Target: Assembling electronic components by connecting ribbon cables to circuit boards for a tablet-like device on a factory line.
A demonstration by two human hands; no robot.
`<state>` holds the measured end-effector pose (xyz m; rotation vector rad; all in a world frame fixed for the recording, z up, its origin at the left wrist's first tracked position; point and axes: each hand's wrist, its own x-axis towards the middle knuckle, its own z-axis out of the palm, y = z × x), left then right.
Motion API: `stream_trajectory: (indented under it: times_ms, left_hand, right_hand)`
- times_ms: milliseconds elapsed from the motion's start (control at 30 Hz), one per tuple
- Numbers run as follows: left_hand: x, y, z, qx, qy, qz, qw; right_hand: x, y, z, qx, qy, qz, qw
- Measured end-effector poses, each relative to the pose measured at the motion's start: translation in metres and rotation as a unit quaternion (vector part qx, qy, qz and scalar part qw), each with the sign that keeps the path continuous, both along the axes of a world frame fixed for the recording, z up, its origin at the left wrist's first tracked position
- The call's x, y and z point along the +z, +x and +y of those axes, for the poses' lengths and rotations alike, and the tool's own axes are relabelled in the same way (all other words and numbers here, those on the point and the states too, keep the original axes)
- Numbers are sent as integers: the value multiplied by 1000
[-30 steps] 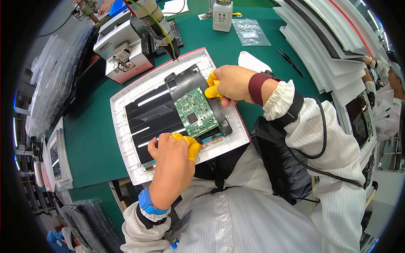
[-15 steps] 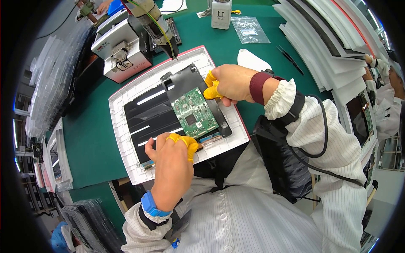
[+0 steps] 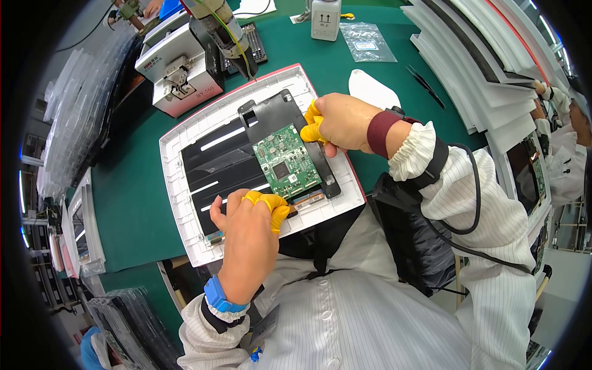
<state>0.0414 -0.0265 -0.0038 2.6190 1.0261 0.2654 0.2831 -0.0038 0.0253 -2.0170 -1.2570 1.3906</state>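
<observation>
A black mounting plate [image 3: 269, 117] carrying a green circuit board [image 3: 290, 163] lies tilted over a black panel [image 3: 209, 166] inside a white frame [image 3: 176, 213] with a red outer edge. My right hand [image 3: 345, 123], yellow covers on its fingertips, grips the plate's right edge. My left hand [image 3: 253, 231], also in yellow finger covers, pinches at the frame's near side, just below the circuit board. Whatever is between those fingertips is hidden. Beside them runs an orange flat cable [image 3: 308, 201] along the panel's near edge.
Over the frame's far edge hangs a tool with a green-yellow wire [image 3: 231, 43]. A white boxy machine [image 3: 182, 80] stands far left. To the right are tweezers [image 3: 425, 86], a white oval piece [image 3: 373, 89] and stacked foam sheets [image 3: 475, 80]; a white bottle [image 3: 325, 20] and clear bag [image 3: 368, 43] lie beyond.
The left fingers have shifted very slightly by the cable, and more of its orange shows. My right hand keeps its grip on the plate, which has barely moved.
</observation>
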Motion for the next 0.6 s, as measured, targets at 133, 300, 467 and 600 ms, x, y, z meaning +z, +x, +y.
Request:
stream_trajectory:
  times_ms: [133, 300, 467, 600]
  left_hand:
    - [-1, -1, 1, 7, 8, -2, 1000]
    - [-1, 1, 1, 5, 12, -24, 1000]
    - [2, -1, 1, -8, 20, -2, 1000]
    - [-2, -2, 2, -10, 30, -16, 999]
  right_hand:
    - [4, -3, -2, 11, 1, -38, 999]
    - [2, -3, -8, 21, 38, -55, 998]
    - [-11, 0, -10, 21, 70, -64, 995]
    - [-9, 0, -9, 18, 68, -69, 995]
